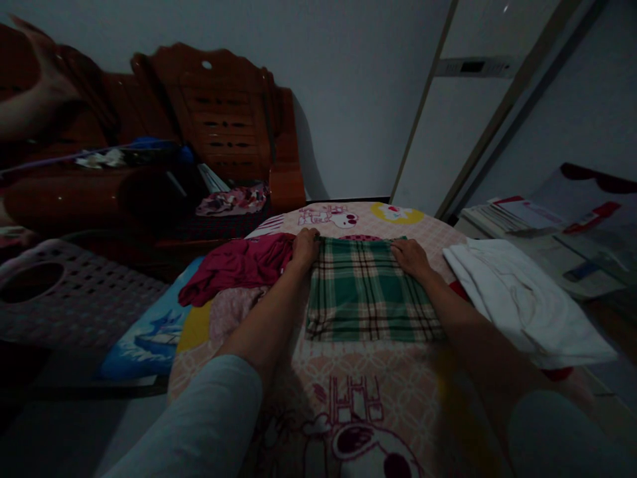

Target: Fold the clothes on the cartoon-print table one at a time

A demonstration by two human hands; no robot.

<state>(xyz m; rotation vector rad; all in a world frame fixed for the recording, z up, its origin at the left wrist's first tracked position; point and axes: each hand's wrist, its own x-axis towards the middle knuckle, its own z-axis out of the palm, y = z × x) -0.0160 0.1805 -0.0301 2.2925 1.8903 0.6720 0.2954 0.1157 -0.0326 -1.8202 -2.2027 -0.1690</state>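
Note:
A green plaid piece of cloth, folded into a rough rectangle, lies flat in front of me. At its far left corner my left hand has its fingers closed on the edge. My right hand pinches the far right corner. Just left of my left hand is a crumpled magenta garment, with a dusty pink cloth partly beneath it. White folded clothing rests to the right of my right forearm. All of these lie on a round surface with a pink patterned cover.
Another person's hand is raised at the upper left. A woven plastic basket and a blue printed cushion or bag are at the left. Behind stands a carved wooden bench. Papers are stacked on the right.

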